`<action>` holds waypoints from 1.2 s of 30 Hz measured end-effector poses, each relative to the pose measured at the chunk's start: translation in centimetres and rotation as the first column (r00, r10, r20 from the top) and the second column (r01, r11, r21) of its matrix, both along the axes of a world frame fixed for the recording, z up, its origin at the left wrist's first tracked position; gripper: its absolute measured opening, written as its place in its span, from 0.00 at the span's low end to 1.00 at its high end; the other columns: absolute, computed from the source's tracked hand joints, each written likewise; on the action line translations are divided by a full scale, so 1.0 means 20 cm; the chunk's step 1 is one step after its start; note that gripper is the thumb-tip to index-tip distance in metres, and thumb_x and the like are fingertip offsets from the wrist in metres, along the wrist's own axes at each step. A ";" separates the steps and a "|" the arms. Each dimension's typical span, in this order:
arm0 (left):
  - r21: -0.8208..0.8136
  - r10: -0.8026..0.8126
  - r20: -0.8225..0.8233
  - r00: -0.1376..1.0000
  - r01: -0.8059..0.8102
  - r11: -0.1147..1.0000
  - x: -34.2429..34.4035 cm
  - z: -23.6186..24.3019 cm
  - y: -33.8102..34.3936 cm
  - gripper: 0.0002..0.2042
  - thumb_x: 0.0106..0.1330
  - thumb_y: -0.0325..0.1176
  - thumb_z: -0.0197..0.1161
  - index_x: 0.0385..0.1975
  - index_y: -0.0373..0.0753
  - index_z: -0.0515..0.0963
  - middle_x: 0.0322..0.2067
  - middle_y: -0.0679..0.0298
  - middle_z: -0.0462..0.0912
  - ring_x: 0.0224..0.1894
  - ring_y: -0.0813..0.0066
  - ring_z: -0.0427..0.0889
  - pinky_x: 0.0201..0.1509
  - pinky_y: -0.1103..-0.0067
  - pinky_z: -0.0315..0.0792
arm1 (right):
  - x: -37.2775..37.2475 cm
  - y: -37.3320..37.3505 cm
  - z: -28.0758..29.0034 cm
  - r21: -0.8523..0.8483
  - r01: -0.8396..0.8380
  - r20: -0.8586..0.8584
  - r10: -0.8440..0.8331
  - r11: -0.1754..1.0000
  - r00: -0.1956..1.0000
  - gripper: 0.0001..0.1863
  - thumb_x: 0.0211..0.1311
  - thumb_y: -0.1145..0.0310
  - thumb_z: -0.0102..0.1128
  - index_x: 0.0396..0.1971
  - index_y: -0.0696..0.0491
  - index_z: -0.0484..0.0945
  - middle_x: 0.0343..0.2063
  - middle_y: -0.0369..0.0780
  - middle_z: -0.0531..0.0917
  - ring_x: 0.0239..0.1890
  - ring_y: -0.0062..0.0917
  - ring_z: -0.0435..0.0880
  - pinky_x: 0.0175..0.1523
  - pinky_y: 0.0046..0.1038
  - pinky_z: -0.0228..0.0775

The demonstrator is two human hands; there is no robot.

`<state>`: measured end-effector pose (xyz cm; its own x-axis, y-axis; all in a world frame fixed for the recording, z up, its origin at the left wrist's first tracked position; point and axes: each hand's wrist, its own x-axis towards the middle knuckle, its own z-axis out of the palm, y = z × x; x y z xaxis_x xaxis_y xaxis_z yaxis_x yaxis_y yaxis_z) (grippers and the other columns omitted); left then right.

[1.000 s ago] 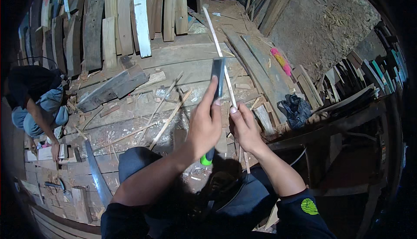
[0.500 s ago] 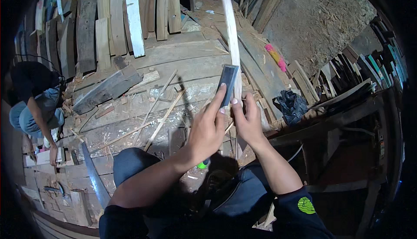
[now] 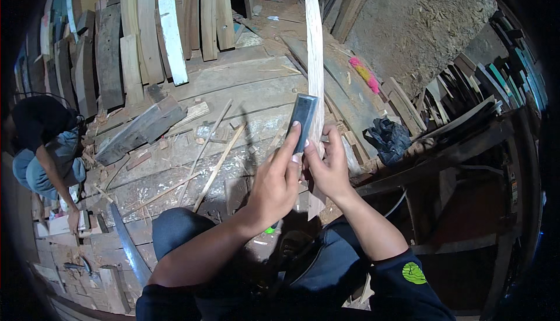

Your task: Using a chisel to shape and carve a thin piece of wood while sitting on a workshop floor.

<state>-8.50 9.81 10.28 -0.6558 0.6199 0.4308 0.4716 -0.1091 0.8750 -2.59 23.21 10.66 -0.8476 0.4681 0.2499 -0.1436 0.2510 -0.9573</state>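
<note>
My left hand (image 3: 274,187) is closed round a wide chisel (image 3: 303,120), its index finger stretched along the flat dark blade. A green bit (image 3: 270,229) shows below this hand; whether it is the chisel's handle end I cannot tell. Upright in front of me stands a long, thin pale wooden strip (image 3: 315,47), its cut lower end above my lap. My right hand (image 3: 331,169) grips the strip low down, with the thumb close to the blade's lower part. The blade lies against the strip's left side or just in front of it; the exact contact is hidden.
Thin sticks (image 3: 219,162) and a thick timber block (image 3: 142,130) lie on the plank floor, left of centre. A handsaw (image 3: 129,245) rests by my left knee. Another person (image 3: 49,146) crouches at far left. A black plastic bag (image 3: 387,139) sits at right; boards (image 3: 134,29) lean behind.
The strip has turned to show a broader face, and its lower end has come into sight. The chisel has shifted slightly down and left against it. Both hands keep their holds.
</note>
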 end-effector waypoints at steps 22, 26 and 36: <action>0.174 -0.114 0.625 0.772 0.005 0.985 -0.12 -0.04 0.03 0.31 0.68 0.25 0.53 0.69 0.42 0.49 0.29 0.63 0.73 0.18 0.83 0.69 0.18 0.83 0.65 | 0.00 0.12 -0.07 -0.114 -0.086 -0.035 0.082 0.990 0.996 0.12 0.66 0.76 0.52 0.44 0.54 0.61 0.25 0.37 0.73 0.20 0.17 0.74 0.23 0.23 0.72; 0.327 -0.141 0.802 0.580 -0.230 0.917 -0.26 0.03 -0.05 0.28 0.67 0.29 0.57 0.66 0.40 0.55 0.30 0.63 0.75 0.17 0.81 0.71 0.18 0.83 0.66 | 0.03 0.03 -0.06 -0.001 -0.320 0.195 0.314 0.947 0.929 0.16 0.64 0.75 0.54 0.49 0.55 0.61 0.26 0.36 0.75 0.24 0.17 0.76 0.25 0.22 0.69; 0.524 -0.019 0.680 0.733 -0.468 0.711 -0.50 0.12 -0.28 0.30 0.66 0.27 0.58 0.65 0.42 0.52 0.33 0.61 0.75 0.18 0.82 0.70 0.18 0.83 0.67 | 0.07 0.07 -0.12 0.132 -0.513 0.311 0.456 0.848 0.834 0.19 0.61 0.72 0.59 0.49 0.57 0.65 0.35 0.40 0.77 0.37 0.19 0.78 0.34 0.21 0.72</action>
